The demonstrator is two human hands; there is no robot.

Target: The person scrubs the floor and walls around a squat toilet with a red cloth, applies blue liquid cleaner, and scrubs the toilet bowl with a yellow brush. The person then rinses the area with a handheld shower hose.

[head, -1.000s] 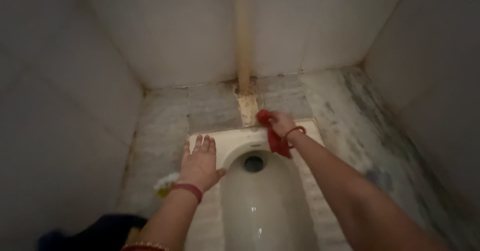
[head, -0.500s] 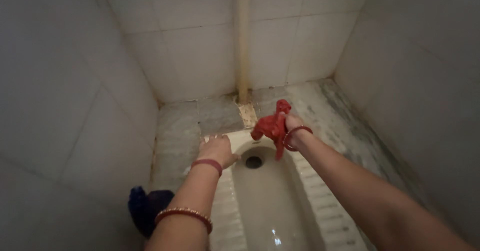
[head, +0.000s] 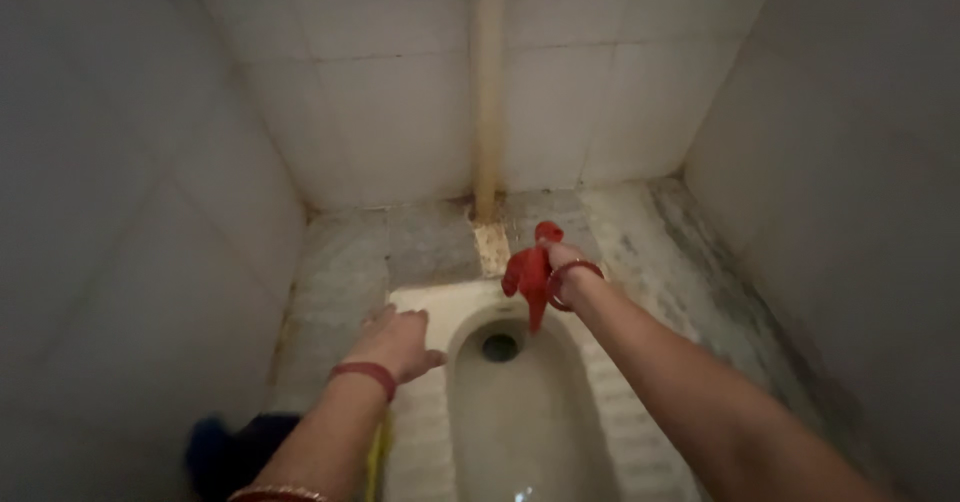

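Note:
A white squat toilet pan (head: 420, 432) is set into the grey floor below me, its drain hole (head: 500, 347) near the far end. My right hand (head: 562, 260) is raised above the pan's far rim, gripping a crumpled red cloth (head: 527, 274) that hangs down over the bowl. A red bangle circles that wrist. My left hand (head: 400, 342) hovers palm down with fingers apart over the pan's left rim and holds nothing. It wears a red band and a beaded bangle.
A stained vertical pipe (head: 487, 92) runs down the tiled back wall to the floor. White tiled walls close in on left and right. A dark blue object (head: 230, 452) lies on the floor at lower left. The marble floor (head: 640, 232) is grimy.
My right hand lifted the red cloth off the pan's far rim and holds it in the air. My left hand rose off the left rim. The view shifted.

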